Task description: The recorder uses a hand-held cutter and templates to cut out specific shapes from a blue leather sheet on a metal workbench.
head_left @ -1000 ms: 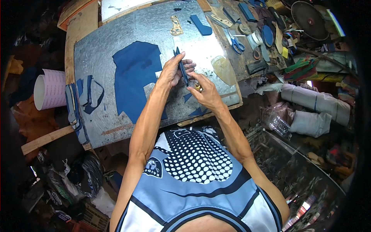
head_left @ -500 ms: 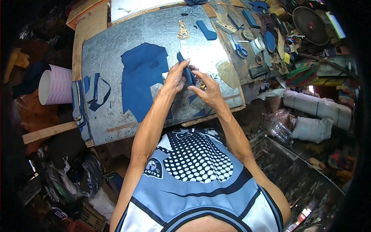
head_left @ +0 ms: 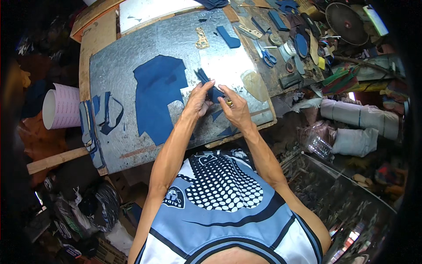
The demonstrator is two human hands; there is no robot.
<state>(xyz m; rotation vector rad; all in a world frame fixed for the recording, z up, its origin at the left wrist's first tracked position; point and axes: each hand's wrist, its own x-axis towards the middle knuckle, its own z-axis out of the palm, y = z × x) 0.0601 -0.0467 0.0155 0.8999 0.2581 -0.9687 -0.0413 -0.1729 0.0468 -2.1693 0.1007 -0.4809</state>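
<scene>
Fanned wider at far end vs. 0.5 s ago: dark-blue, flat, leather-like strip bundle (head_left: pixel 203 76), betw. hands. L hand (head_left: pixel 198 101) clamped on its middle. R hand (head_left: pixel 237 108) at near end, w/ small brass-coloured item (head_left: pixel 229 102); can't tell if pinching bundle. Large dark-blue cut sheet (head_left: pixel 159 94) L of grip; blue-handled metal scissors (head_left: pixel 268 59) beyond, R.

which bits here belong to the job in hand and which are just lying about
Likely the job:
- dark blue pieces in the left hand
- small brass-coloured thing at the right hand, kind unclear
- notched blue sheet beside them, perhaps

Seemingly just lying about:
- blue-handled scissors
- round dark grille
- pale rolled sheet
- wrapped bundle
</scene>
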